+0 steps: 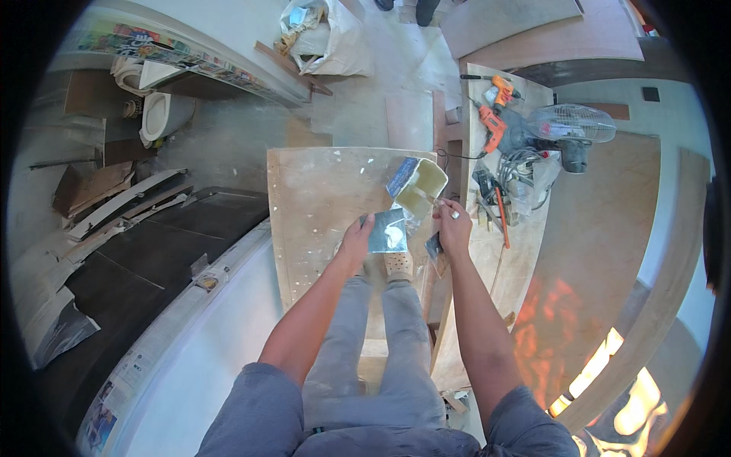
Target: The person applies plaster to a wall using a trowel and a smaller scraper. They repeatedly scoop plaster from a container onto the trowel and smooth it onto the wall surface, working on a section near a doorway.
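My left hand (358, 237) grips the edge of a flat, dark square plate (387, 231), with a pale smear or glare across its face. My right hand (453, 222) wears a ring and has its fingers closed at the near edge of a cut-open tub (423, 187), cream inside and blue outside. Below that hand juts a small dark flat blade (433, 246), apparently a scraper held in it; its handle is hidden by the fingers. Whether the hand also touches the tub, I cannot tell. Under both hands lies a spotted wooden board (304, 206).
On the wooden bench (525, 251) at right lie an orange power drill (493, 129), another drill (504, 91), coiled cables (519, 167) and a desk fan (571, 126). A white sack (335, 42) stands at the far side. Dark panels and scraps (126, 198) lie left, beyond a paper-covered ledge (183, 305).
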Tool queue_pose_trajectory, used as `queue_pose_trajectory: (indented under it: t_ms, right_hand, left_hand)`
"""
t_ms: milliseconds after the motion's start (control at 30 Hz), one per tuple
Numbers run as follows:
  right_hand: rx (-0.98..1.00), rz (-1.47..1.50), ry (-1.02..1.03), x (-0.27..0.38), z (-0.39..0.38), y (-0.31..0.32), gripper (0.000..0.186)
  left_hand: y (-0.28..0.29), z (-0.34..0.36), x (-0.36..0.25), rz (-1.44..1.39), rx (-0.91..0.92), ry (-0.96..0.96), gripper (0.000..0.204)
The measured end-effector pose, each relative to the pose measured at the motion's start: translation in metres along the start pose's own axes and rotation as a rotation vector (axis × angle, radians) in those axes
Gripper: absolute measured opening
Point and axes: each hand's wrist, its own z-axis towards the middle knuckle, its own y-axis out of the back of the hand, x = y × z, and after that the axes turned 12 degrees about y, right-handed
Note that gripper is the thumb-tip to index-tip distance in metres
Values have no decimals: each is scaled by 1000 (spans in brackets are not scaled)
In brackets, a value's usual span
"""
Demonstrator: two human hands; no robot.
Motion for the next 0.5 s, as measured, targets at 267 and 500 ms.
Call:
queue_pose_trajectory:
  t_ms: [267,500]
  right_hand:
    - [210,318,-354,-46,-72,50,62]
    - [419,743,-621,54,-180,146,34]
  left_hand:
    - [-14,-166,-69,-350,-70,-10,54]
    - [-27,-328,-110,-666,-71,-414,51]
